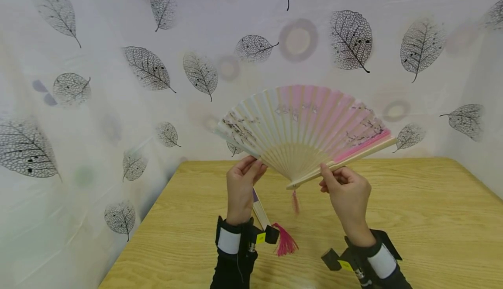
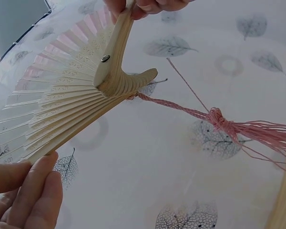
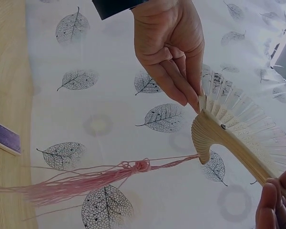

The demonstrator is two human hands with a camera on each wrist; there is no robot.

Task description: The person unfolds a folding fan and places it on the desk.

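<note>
A folding fan [image 1: 298, 123] is spread wide above the table, its pleats running from pale green-white to pink, with printed blossom branches. My left hand [image 1: 242, 184] pinches the outer rib on the pale side. On the pink side, my right hand [image 1: 347, 195] grips the thick wooden guard between thumb and fingers. The ribs meet at a metal rivet [image 2: 105, 58] near the curved wooden end. From there hangs a pink tassel [image 3: 81, 183] on a knotted cord. Both hands show in each wrist view, the left hand [image 3: 169, 47] at the top of the right one.
A second, folded fan [image 1: 260, 210] with pale wood and a purple part lies on the wooden table [image 1: 424, 219], partly behind my left hand and wrist. Its magenta tassel [image 1: 286, 241] spreads beside it. A white leaf-printed curtain [image 1: 251, 14] hangs behind and at the sides.
</note>
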